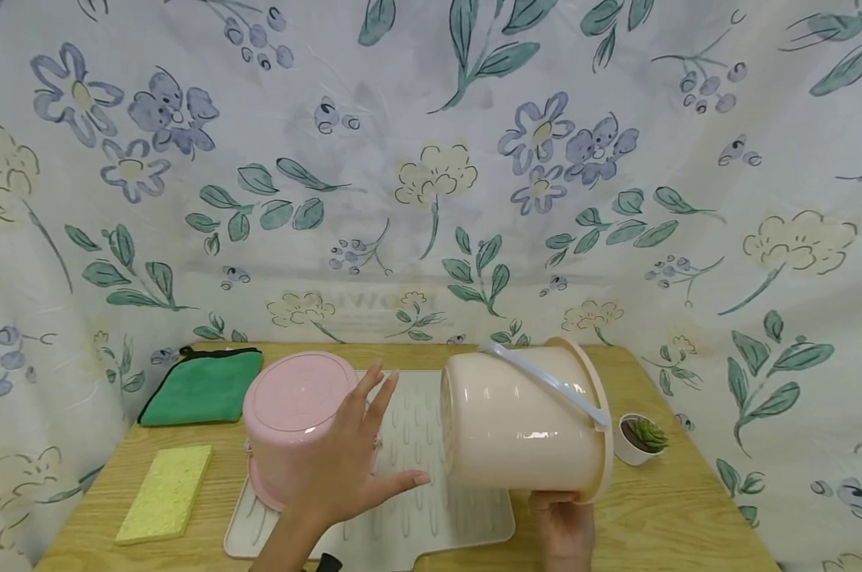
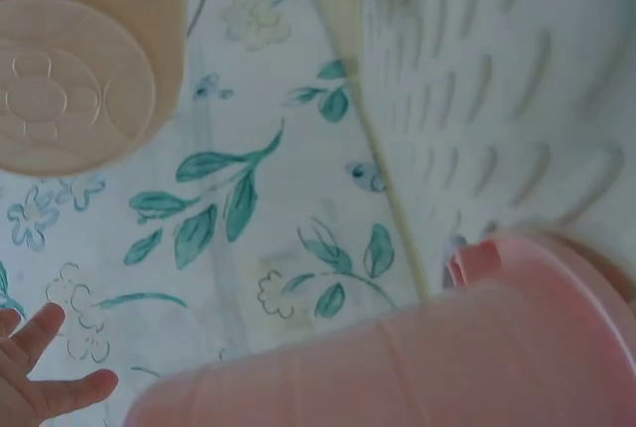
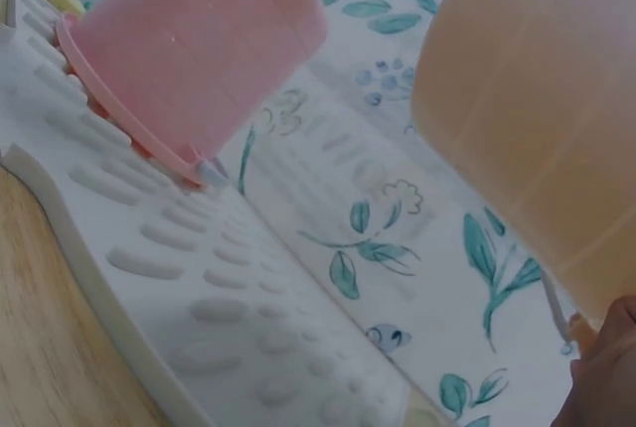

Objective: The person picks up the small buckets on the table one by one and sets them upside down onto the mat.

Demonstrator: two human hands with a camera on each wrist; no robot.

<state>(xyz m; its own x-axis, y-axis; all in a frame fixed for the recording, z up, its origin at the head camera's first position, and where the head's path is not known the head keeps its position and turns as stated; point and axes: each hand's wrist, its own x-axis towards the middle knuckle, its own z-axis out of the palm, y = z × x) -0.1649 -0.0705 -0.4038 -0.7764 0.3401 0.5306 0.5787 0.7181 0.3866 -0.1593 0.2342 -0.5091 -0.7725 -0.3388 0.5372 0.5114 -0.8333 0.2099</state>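
A cream bucket [image 1: 523, 429] with a pale blue handle [image 1: 552, 381] is tipped on its side above the right part of the white draining mat [image 1: 466, 516]. My right hand [image 1: 565, 528] grips its rim from below; most of those fingers are hidden behind the bucket. On the mat's left side a pink bucket [image 1: 298, 405] stands upside down, its base facing up. My left hand [image 1: 352, 453] is spread beside the pink bucket, fingers extended and thumb out, holding nothing. In the left wrist view the cream bucket's base [image 2: 70, 89] shows a flower relief.
A green zip pouch [image 1: 205, 387] lies at the back left of the wooden table [image 1: 209, 500], with a yellow sponge [image 1: 164, 492] in front of it. A small potted succulent [image 1: 639, 438] stands to the right. A floral curtain [image 1: 416, 199] hangs behind the table.
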